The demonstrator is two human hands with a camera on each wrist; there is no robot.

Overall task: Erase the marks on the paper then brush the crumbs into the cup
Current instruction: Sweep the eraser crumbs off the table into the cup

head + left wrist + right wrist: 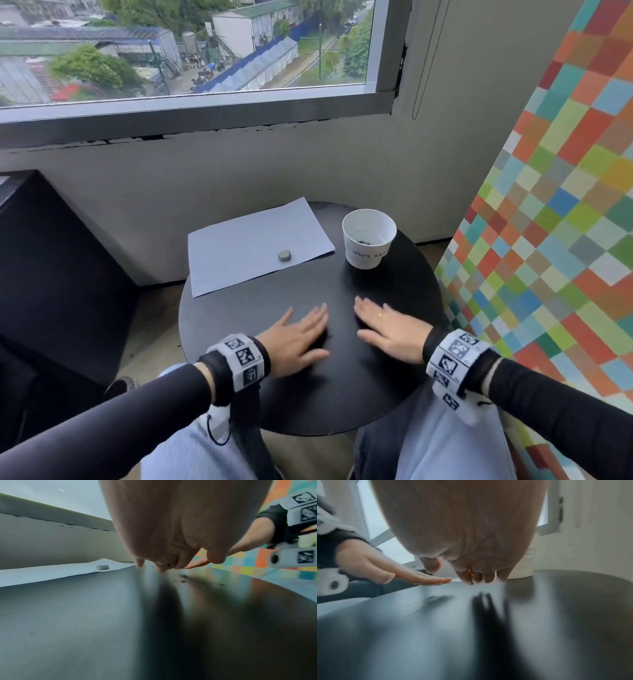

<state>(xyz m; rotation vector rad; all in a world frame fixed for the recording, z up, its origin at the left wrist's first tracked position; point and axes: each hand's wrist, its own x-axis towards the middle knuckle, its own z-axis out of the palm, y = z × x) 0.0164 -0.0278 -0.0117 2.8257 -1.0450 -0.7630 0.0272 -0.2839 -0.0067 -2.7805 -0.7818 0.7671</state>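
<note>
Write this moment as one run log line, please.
both hands flat on round black table | grey eraser on paper | crumbs in white cup

Upper-floor lounge corner, window (185, 48), round table (308, 394)

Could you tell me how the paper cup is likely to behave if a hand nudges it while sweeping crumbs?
The paper cup looks thin-walled and holds only a little dark debris, so it is probably light and would slide on the smooth table. It stands tall on a narrower base, so a high push might tip it.
</note>
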